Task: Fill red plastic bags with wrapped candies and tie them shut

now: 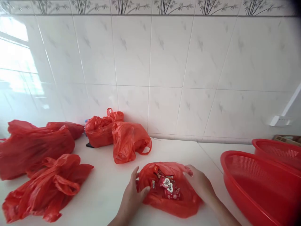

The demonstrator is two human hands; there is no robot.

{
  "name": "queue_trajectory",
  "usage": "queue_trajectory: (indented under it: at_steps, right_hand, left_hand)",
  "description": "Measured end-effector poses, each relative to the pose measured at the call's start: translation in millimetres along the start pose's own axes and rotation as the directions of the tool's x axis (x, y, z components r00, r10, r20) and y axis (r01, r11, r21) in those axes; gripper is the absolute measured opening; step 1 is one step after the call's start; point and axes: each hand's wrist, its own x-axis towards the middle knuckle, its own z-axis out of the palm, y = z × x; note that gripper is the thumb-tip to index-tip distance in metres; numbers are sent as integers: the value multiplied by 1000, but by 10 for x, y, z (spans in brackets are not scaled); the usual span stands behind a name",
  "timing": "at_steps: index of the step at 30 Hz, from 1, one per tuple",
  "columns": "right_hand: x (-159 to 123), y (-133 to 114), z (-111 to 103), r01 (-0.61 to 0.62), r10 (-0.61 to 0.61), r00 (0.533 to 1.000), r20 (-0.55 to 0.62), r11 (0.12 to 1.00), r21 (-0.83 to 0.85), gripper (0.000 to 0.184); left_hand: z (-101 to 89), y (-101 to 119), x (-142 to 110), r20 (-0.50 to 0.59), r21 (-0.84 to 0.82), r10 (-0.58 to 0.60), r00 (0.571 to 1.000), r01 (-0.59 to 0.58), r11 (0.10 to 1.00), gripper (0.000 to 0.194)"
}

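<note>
Left hand (134, 196) has the left rim of the open red bag (182, 212), thumb hooked over the inside, fingers outside! Right hand (198, 182) is on the far right rim, grasping the film too, though some of its fingertips are tucked out of sight and how hard either one grips, I can't tell.

And there's the bag, squarely between the two, on the near part of the white table (101, 196): right of the left hand, left of the right. Its long axis runs left to right, the right end slanting toward the near side, and the mouth faces up.

Down inside, a small heap of wrapped snacks (168, 183), and the left thumb is the closer to it! The pale-printed packet on top shows its label upward, its long axis seeming to slant from far left to near right.

Farther out: a knotted red bag (63, 175) near left, a bulky red bag (37, 149) beyond it, two upright red bags (130, 138) by the tiled wall (164, 62), and red plastic baskets (235, 175) over on the right.
</note>
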Motion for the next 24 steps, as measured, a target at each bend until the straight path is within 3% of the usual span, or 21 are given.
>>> queue_trajectory:
  at_steps: [3,6,9,12,14,16,18,20,24]
  right_hand:
    - [-27,134,173,-15,14,1000,6,991,136,21]
    - [-24,256,261,-40,41,999,4,964,265,26]
    - [2,334,230,-66,77,997,-11,917,393,31]
    - [0,363,103,-77,102,995,-19,850,521,35]
    - [-20,362,6,-100,122,992,19,701,706,36]
    - [-43,356,-71,-148,142,985,96,415,898,31]
    - [-61,351,-111,-194,143,975,173,147,970,25]
    - [-75,346,-119,-218,148,967,207,59,974,23]
    - [-110,305,-89,-261,128,960,249,89,961,29]
  left_hand:
    - [61,102,43,22,-39,-48,999,49,998,75]
    - [115,256,167,10,-383,-62,998,61,922,58]
    - [94,438,323,20,-630,-41,999,44,775,37]
    - [-10,612,418,-2,-685,-46,999,32,728,37]
    - [-91,687,426,-17,-726,-64,998,32,686,39]
    - [-150,704,396,8,-771,-96,995,67,633,43]
    - [-171,654,342,69,-795,-131,989,134,592,48]
    - [-151,554,281,114,-782,-168,979,193,592,49]
    - [-41,354,194,120,-715,-225,967,241,656,42]
